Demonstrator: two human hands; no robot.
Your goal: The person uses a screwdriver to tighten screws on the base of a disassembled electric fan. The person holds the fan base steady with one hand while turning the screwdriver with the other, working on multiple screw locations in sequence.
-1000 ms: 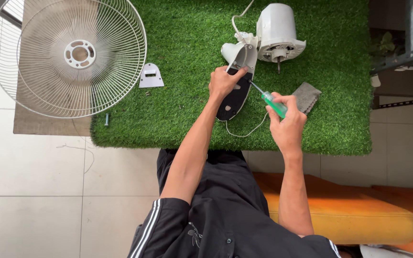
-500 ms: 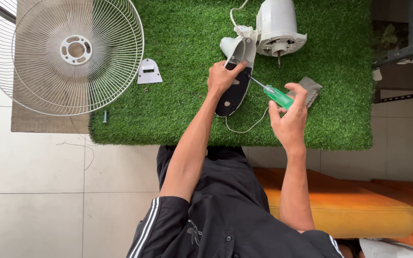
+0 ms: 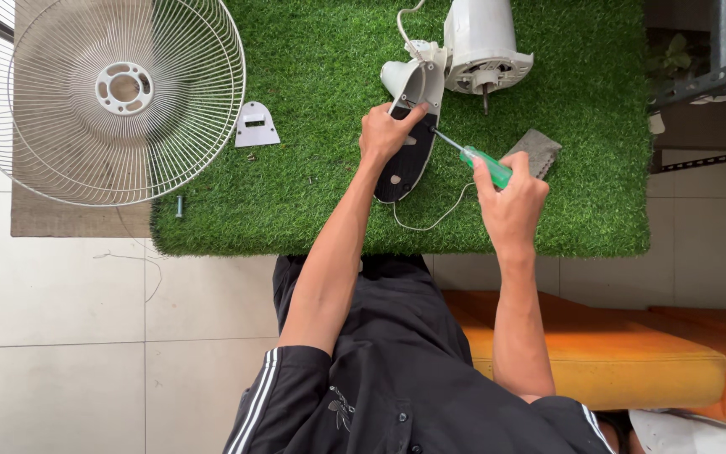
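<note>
My left hand (image 3: 388, 130) presses down on the black-and-white fan neck housing (image 3: 409, 160) lying on the green artificial turf mat (image 3: 313, 185). My right hand (image 3: 510, 197) grips a green-handled screwdriver (image 3: 485, 164), whose metal tip reaches the housing just beside my left fingers. The white fan motor body (image 3: 482, 42) lies above the housing, shaft pointing toward me, with a white cord (image 3: 430, 223) trailing from the housing.
A white wire fan guard (image 3: 107, 97) rests at the mat's left edge over the tile floor. A small white plastic cover plate (image 3: 256, 126) and a grey cloth (image 3: 535, 151) lie on the turf. Orange cushions (image 3: 657, 353) sit at lower right, metal shelving (image 3: 716, 76) at upper right.
My right hand has shifted the screwdriver up and to the right, its tip staying at the housing. My left hand stays on the housing.
</note>
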